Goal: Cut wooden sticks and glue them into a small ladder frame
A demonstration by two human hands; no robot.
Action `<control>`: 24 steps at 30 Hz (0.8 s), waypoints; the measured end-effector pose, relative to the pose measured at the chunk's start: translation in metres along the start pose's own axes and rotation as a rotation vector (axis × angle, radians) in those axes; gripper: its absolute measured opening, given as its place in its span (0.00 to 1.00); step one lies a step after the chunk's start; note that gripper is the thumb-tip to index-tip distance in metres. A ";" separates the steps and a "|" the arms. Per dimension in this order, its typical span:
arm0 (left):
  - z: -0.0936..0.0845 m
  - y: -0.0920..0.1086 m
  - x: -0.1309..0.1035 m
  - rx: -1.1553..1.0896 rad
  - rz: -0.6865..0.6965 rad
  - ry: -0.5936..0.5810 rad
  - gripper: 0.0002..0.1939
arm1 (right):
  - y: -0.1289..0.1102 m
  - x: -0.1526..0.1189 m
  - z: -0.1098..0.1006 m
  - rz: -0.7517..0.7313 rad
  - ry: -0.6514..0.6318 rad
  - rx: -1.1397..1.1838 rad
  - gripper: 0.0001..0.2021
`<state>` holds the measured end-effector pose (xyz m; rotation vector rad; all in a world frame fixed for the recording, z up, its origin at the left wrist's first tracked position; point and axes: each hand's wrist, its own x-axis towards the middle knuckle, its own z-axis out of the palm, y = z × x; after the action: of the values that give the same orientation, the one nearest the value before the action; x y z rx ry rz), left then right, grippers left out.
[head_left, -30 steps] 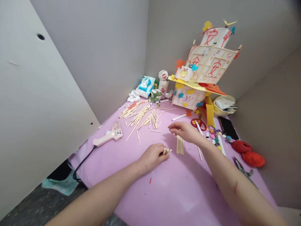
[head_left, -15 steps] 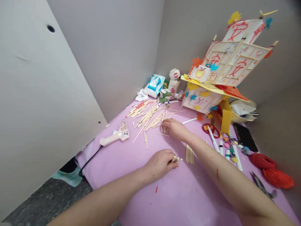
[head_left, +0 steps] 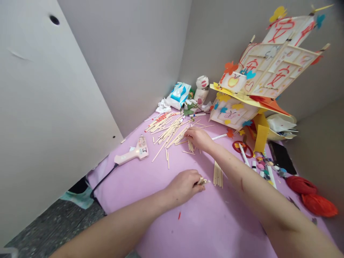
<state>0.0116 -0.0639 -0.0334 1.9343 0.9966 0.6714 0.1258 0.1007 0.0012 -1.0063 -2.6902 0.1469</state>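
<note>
My left hand (head_left: 185, 187) rests on the purple cloth, closed round a small bundle of short wooden sticks (head_left: 203, 181) whose ends poke out to the right. Farther off, my right hand (head_left: 198, 138) reaches over the right edge of a loose pile of wooden sticks (head_left: 169, 130). Its fingers bend down at the sticks, and whether they pinch one is hidden. Several short sticks (head_left: 191, 146) lie under that palm. Between the hands and a little to the right, a neat row of short sticks (head_left: 218, 174) lies side by side, beneath my right forearm.
A glue gun (head_left: 134, 152) with a black cord lies left of the pile. At the back right stands a decorated paper-and-stick house (head_left: 258, 75). Along the right are scissors (head_left: 239, 146), markers, pompoms, a phone (head_left: 282, 157) and red yarn (head_left: 301, 184). Wipes (head_left: 179, 95) and a bottle (head_left: 201, 89) stand behind.
My right hand has shifted slightly away from me over the pile, and the short sticks beneath it now lie more slanted. My left hand keeps its hold on the bundle.
</note>
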 end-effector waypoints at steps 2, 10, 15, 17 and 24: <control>0.000 0.000 0.000 0.005 0.011 0.003 0.14 | 0.002 0.010 0.006 -0.060 -0.042 0.004 0.09; 0.000 0.001 -0.001 0.004 0.009 -0.004 0.14 | 0.004 0.021 0.005 -0.151 -0.097 0.028 0.08; 0.000 0.000 -0.002 0.022 0.027 0.000 0.14 | 0.012 0.015 -0.009 0.024 0.025 0.027 0.09; -0.001 0.000 -0.002 0.035 0.024 -0.006 0.13 | 0.018 0.015 -0.013 0.082 0.066 0.030 0.09; -0.001 0.000 -0.002 0.037 0.030 -0.009 0.13 | 0.031 0.016 -0.003 0.213 0.191 0.051 0.12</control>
<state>0.0097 -0.0651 -0.0334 1.9866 0.9822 0.6649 0.1350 0.1347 0.0013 -1.2232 -2.3940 0.1510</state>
